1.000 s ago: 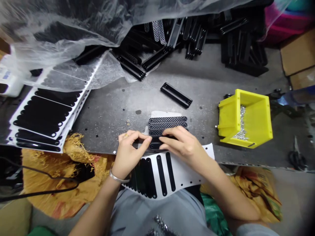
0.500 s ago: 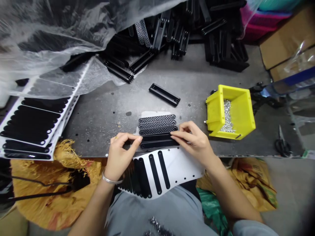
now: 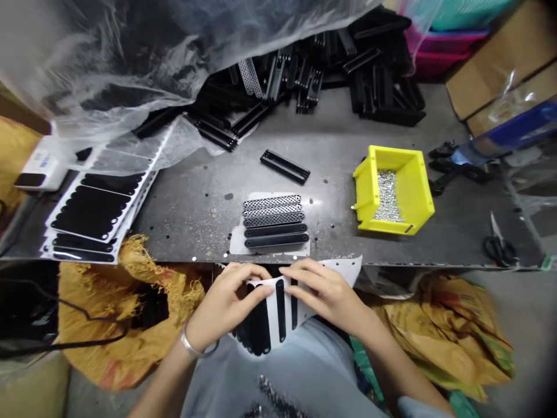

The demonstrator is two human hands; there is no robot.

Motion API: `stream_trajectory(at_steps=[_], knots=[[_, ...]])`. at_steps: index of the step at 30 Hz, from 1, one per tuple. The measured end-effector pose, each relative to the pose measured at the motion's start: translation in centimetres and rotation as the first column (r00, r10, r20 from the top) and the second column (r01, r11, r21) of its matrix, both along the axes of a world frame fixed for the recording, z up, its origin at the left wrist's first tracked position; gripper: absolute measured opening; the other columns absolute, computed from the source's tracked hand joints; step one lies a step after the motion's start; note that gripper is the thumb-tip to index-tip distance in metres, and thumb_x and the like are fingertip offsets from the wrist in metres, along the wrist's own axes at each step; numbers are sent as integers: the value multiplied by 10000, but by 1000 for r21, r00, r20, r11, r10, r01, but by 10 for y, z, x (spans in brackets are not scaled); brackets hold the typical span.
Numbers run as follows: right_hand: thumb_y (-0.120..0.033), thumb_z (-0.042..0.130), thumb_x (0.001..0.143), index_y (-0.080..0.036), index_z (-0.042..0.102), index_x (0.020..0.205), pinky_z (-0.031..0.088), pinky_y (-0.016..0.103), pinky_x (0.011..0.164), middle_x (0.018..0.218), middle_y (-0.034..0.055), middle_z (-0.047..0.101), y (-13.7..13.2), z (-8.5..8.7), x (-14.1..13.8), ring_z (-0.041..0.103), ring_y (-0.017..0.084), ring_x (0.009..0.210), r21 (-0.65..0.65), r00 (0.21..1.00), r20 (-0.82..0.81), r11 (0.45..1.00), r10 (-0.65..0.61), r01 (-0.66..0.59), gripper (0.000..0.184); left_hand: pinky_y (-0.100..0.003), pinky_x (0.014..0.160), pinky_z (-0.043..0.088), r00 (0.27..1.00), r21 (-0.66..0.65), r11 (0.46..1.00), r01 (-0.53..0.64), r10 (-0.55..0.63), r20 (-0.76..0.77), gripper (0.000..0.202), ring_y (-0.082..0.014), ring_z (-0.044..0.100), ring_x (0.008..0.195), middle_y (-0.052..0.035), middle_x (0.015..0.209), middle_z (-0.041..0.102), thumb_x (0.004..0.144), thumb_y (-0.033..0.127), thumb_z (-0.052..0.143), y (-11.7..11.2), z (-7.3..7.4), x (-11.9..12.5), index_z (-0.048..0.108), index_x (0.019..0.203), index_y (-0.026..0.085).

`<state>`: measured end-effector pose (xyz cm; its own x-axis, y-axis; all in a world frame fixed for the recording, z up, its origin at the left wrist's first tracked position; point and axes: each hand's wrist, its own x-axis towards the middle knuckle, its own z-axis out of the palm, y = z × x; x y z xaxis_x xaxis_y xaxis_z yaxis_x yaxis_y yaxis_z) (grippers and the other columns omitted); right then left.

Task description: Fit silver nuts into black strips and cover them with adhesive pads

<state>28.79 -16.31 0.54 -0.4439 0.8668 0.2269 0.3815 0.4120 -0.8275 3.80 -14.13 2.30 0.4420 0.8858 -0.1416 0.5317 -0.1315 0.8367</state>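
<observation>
A white sheet (image 3: 272, 316) bearing black strips with rounded ends is held up between two bare hands, just below the near edge of a dark table (image 3: 195, 203) and in front of a grey garment. By the left hand (image 3: 230, 299) the sheet's upper edge is grasped, thumb laid on the face and fingers set behind. The right hand (image 3: 328, 287) is bent over the same edge, thumb near the top of a lone black strip (image 3: 281, 313); whether sheet or strip is pinched by its grip cannot be told.

The sheet is bowed, so it can be judged light and flexible, easily creased if squeezed hard. The strips are probably thin and soft, perhaps tacky underneath, and liable to be stretched or curled. The sheet is best held by its bare white margin; a strip is best taken by one rounded end, with the fingertips.

Beyond the edge, five dark bars (image 3: 275, 220), three with a lattice pattern, are laid side by side on white paper (image 3: 237, 244). To the right, small shiny pieces (image 3: 387, 197) are held in a yellow bin (image 3: 366, 194).
</observation>
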Motion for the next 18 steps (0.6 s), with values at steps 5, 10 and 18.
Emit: stream_trajectory(at_steps=[5, 10, 18], knots=[[-159, 643, 997, -212, 672, 1254, 609, 321, 831, 1049, 55, 734, -6, -4, 4, 705, 157, 942, -11, 993, -109, 999, -51, 50, 264, -348, 869, 459, 992, 72, 989, 127, -128, 3, 125, -178, 675, 868, 16, 942, 775, 996, 310, 630, 4, 7, 15, 750, 1019, 284], [-141, 653, 982, -220, 674, 1292, 627, 337, 778, 1062, 77, 732, -12, -8, 5, 710, 177, 920, 122, 986, -146, 987, -84, 103, 321, -329, 808, 431, 985, 61, 985, 163, -167, 51, 124, -166, 639, 797, 10, 869, 741, 988, 313, 652, 3, 5, 26, 766, 1010, 267], [-132, 704, 936, -259, 654, 1383, 637, 358, 805, 1276, 131, 652, -9, -20, 9, 694, 209, 986, 176, 992, -92, 979, -86, 101, 467, -311, 711, 402, 997, 118, 993, -13, 4, 74, 196, -149, 555, 679, 28, 696, 656, 1006, 273, 607, -8, -9, 24, 757, 883, 248]])
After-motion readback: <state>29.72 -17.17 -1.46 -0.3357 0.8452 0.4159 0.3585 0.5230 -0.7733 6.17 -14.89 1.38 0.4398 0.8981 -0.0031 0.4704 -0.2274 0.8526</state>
